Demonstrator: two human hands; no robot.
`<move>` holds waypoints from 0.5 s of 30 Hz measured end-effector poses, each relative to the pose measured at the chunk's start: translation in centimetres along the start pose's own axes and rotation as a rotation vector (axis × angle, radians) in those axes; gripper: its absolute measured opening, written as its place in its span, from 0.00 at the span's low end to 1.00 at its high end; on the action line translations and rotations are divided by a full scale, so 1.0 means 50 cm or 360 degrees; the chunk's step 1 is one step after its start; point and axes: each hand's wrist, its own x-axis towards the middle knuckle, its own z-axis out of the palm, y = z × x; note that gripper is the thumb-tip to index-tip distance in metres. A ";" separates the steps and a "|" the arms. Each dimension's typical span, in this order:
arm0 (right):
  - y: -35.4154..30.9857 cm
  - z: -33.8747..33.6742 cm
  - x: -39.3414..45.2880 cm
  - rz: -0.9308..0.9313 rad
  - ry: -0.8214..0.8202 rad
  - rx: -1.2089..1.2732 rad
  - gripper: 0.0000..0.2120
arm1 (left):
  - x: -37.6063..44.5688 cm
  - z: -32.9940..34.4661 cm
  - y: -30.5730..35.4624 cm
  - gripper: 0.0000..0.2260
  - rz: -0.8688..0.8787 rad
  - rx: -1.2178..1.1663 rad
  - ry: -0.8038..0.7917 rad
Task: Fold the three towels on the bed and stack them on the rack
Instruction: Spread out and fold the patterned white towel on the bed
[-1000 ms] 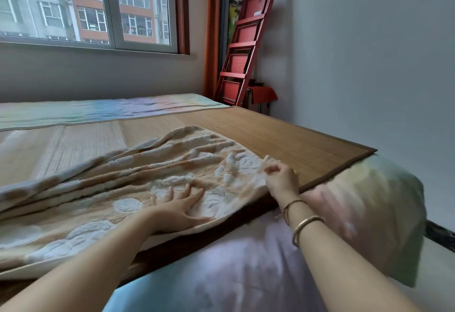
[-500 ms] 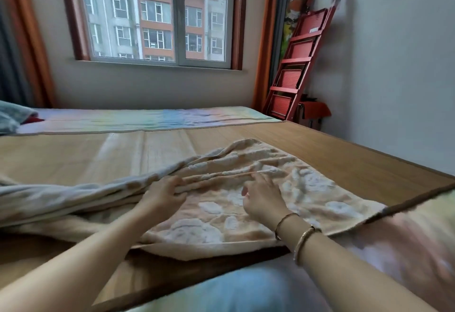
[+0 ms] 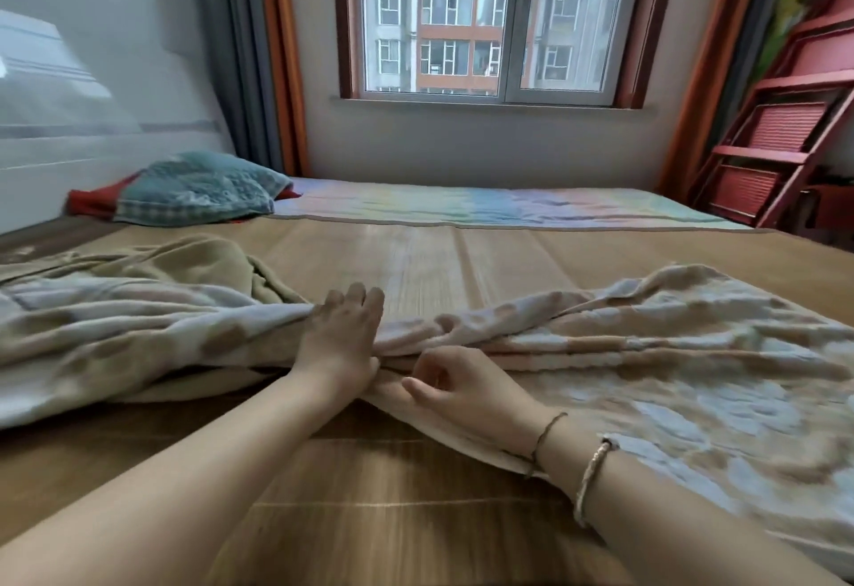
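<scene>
We have the beige towel (image 3: 647,354) strewn across the bed (image 3: 416,262), bunched at its middle. Our left hand (image 3: 339,340) lies flat on the bunch, fingers straight, pinning it. Just right of it, our right hand (image 3: 462,389) curls on the near edge, seemingly pinching it to draw it taut. Half a second ago both hands were further right along the towel.
</scene>
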 end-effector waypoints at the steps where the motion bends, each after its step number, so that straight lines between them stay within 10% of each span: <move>1: -0.008 0.008 0.007 -0.0013 -0.0001 -0.0042 0.08 | -0.010 -0.008 -0.019 0.16 -0.0007 0.0113 0.0021; 15: -0.237 0.202 0.208 -0.0220 0.0016 -0.0599 0.34 | -0.163 -0.071 -0.445 0.24 -0.0842 0.0313 -0.0267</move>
